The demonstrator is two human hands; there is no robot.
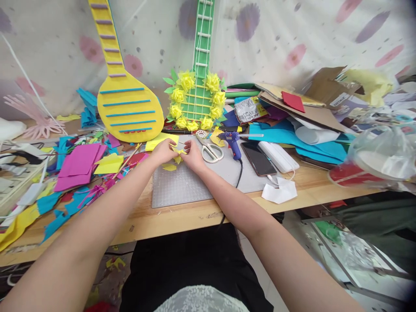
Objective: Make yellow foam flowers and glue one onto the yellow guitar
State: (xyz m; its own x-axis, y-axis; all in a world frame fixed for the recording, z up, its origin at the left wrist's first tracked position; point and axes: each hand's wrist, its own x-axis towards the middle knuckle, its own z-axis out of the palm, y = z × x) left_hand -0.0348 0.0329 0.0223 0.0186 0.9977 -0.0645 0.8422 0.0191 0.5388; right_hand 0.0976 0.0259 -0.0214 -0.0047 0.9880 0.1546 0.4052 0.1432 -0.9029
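My left hand point(165, 151) and my right hand point(192, 155) meet over the grey cutting mat point(177, 190). Between their fingertips is a small piece of yellow paper point(178, 153), pinched from both sides. Just below lies a yellow paper scrap point(169, 167) on the mat. Behind my left hand rests a larger yellow sheet point(159, 141). White-handled scissors point(212, 152) are right of my right hand, beside a blue glue gun point(232, 144). A green paper instrument point(198, 102) ringed with yellow paper flowers point(186, 81) stands behind the hands.
A yellow paper instrument point(130, 106) leans at the back left. Magenta paper point(78, 167) and coloured scraps cover the left side. A phone point(258, 158) and a white power bank point(278, 157) lie right of the mat. Blue sheets point(312, 147) and a bagged cup point(367, 167) are farther right.
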